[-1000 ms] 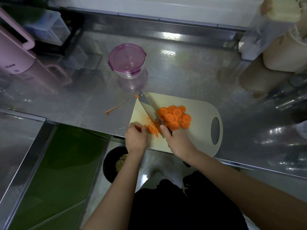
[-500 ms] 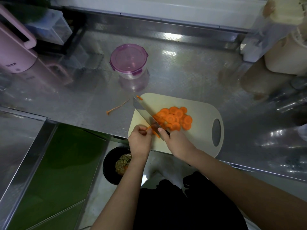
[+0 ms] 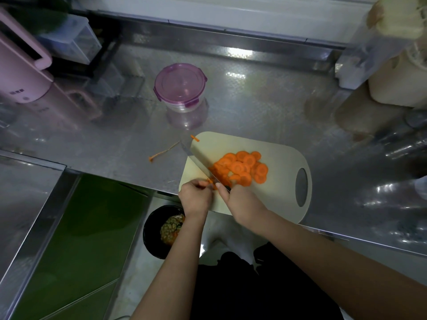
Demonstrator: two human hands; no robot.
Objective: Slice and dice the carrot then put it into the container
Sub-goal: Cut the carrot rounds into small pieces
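Note:
A pile of orange carrot slices (image 3: 242, 168) lies in the middle of a beige cutting board (image 3: 272, 188) at the steel counter's front edge. My right hand (image 3: 240, 202) grips the handle of a knife (image 3: 199, 160), whose blade slants up-left along the pile's left side. My left hand (image 3: 195, 197) pinches a small carrot piece (image 3: 210, 181) just left of the blade. A clear round container (image 3: 180, 88) with a purple clip lid, closed, stands behind the board.
A carrot peel strip (image 3: 163, 153) lies on the counter left of the board, a small scrap (image 3: 194, 137) at the board's top corner. A pink appliance (image 3: 20, 72) stands far left, beige jars (image 3: 397, 72) far right. A black bin (image 3: 161, 229) with scraps sits below the counter edge.
The knife has shifted right against the pile of slices. The carrot piece under my left hand has become smaller, and both hands sit slightly lower on the board.

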